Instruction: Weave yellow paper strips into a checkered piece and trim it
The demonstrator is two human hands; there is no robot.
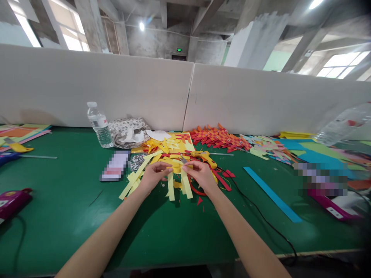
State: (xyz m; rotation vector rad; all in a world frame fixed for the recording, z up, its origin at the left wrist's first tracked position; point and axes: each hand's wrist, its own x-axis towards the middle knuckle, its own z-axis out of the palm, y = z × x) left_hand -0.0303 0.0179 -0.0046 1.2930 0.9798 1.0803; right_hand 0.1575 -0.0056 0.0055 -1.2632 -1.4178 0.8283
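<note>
My left hand (155, 175) and my right hand (201, 173) face each other over the middle of the table, thumbs and forefingers pinched. Between them they hold a piece of woven yellow paper strips (176, 168). Two pale yellow ends (171, 188) hang down from it, one near each hand. Beneath and left of my hands lie more pale yellow paper strips (133, 179). Just behind the right hand rests a yellow-handled cutter (206, 157). Red paper scraps (224, 181) lie to the right of that hand.
A water bottle (100, 127) stands at the back left, beside a patterned cloth bag (127, 129). Red-and-orange woven paper fish (217, 137) are piled behind. A phone (116, 166) lies left. A blue strip (272, 194) and a black cable (261, 218) lie right on the green table (72, 216).
</note>
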